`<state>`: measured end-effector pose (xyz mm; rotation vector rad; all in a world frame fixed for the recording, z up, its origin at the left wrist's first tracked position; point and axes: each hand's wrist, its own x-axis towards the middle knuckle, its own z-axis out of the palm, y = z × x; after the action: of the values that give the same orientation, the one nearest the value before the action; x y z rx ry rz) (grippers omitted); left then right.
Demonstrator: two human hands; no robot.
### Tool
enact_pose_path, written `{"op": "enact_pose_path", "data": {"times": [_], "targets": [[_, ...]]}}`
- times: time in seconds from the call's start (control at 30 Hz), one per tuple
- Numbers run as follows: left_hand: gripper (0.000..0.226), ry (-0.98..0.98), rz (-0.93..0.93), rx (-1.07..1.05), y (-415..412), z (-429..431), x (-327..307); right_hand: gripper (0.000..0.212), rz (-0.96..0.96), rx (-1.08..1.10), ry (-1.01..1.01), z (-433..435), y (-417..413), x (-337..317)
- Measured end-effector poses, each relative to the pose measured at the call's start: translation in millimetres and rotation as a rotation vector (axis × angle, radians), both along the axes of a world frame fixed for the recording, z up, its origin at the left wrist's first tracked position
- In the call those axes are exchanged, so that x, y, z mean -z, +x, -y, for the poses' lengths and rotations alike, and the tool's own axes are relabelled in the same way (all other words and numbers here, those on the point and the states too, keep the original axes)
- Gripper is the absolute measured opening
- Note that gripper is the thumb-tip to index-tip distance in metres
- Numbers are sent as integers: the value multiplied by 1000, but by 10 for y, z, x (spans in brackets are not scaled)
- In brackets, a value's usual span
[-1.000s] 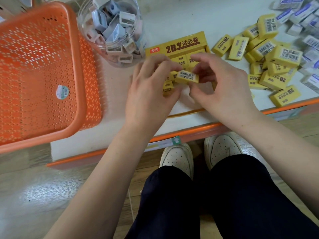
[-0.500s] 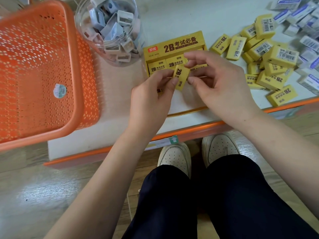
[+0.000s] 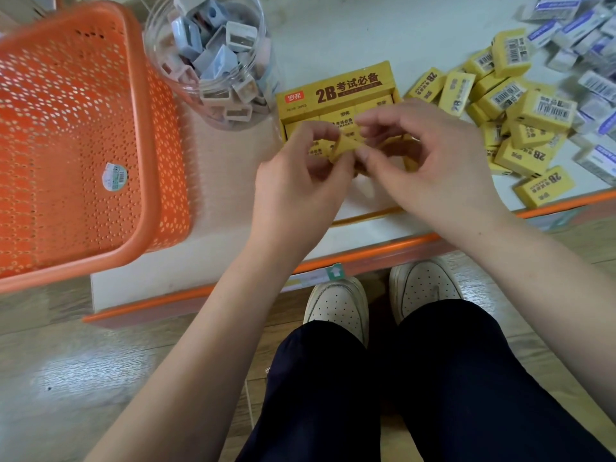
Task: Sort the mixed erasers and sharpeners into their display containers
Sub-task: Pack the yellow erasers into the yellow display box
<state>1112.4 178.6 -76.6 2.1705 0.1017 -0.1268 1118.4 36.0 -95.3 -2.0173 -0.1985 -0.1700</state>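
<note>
A yellow eraser (image 3: 343,146) is pinched between the fingertips of my left hand (image 3: 296,185) and my right hand (image 3: 430,168), just above the open yellow 2B display box (image 3: 336,91). The box holds rows of yellow erasers, partly hidden by my fingers. A pile of loose yellow erasers (image 3: 513,111) lies to the right of the box. White and blue erasers (image 3: 586,61) lie scattered at the far right. A clear round jar (image 3: 213,55) filled with sharpeners stands left of the box.
An orange perforated basket (image 3: 76,138) takes up the left of the white shelf and overhangs its edge. The shelf's orange front edge (image 3: 366,251) runs just below my hands. My shoes and dark trousers are below, on a wood floor.
The eraser between my fingers has been turned from lying flat to tilted, and both hands have drawn slightly toward me over the box.
</note>
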Motion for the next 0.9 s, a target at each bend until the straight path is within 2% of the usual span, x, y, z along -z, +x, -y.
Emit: {"op": "enact_pose_path", "data": {"times": [0.1,0.2,0.23,0.33,0.43,0.53,0.67,0.9], "targets": [[11,-58,-13,-47,28,-12,-2,34,89,-49,-167,-21,-24,57],[16,-5,-14,-17,32,-49,25,34,120,-44,-258,-39,-4,111],[22,67,17,3,36,-81,37,34,117,-52,-293,-37,4,125],[37,449,91,105,68,-208,61,36,70,-104,-424,-7,37,166],[34,670,67,193,102,-251,82,35,97,-156,-559,-31,53,193],[27,698,93,183,108,-216,95,33,106,-158,-630,-74,52,207],[26,668,109,155,82,-207,112,26,4,-40,-534,-62,52,167],[27,714,82,161,103,-169,71,16,-13,-46,-570,-69,93,168]]}}
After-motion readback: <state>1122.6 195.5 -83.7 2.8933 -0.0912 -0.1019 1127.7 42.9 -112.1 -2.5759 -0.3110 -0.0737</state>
